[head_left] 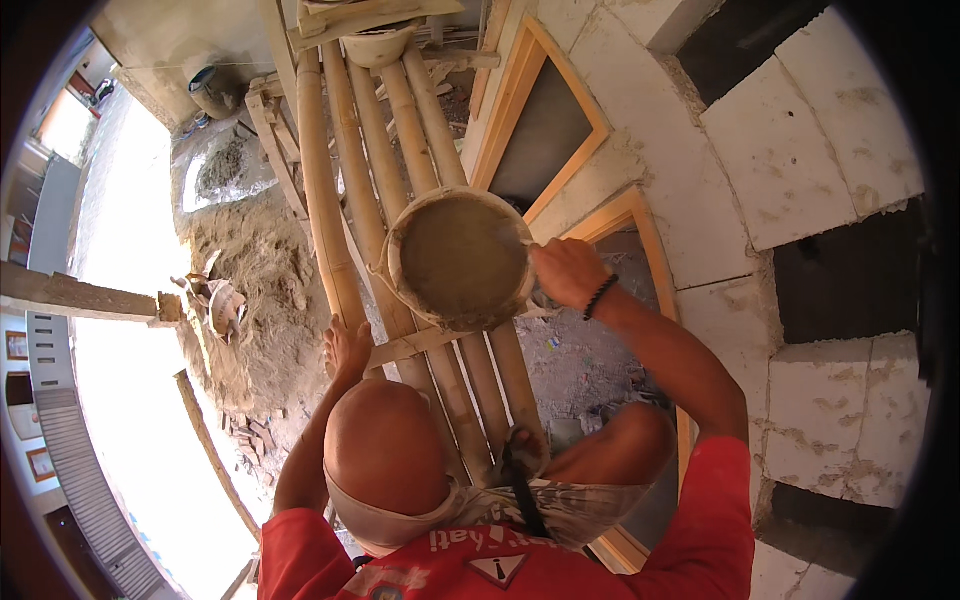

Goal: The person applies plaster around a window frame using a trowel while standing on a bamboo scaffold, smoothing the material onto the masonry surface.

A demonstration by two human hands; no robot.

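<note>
A round bucket (462, 262) with a pale rim holds a grey-brown, watery-looking mix and stands on the bamboo poles in front of me. My right hand (570, 272), a dark bracelet at its wrist, is closed on the right side of the bucket's rim. To the left, my left hand (347, 346) grasps the outermost bamboo pole (325, 190), its fingers curled over it near a wooden crosspiece (405, 347). My bent knees are on either side of the poles, below the bucket.
Another bucket (378, 47) sits at the far end of the bamboo platform, beside planks. Wooden window frames (600, 130) and a pale block wall with dark openings (850, 275) run along the right. Below left lie a sand heap (255, 270) and broken bricks (250, 435).
</note>
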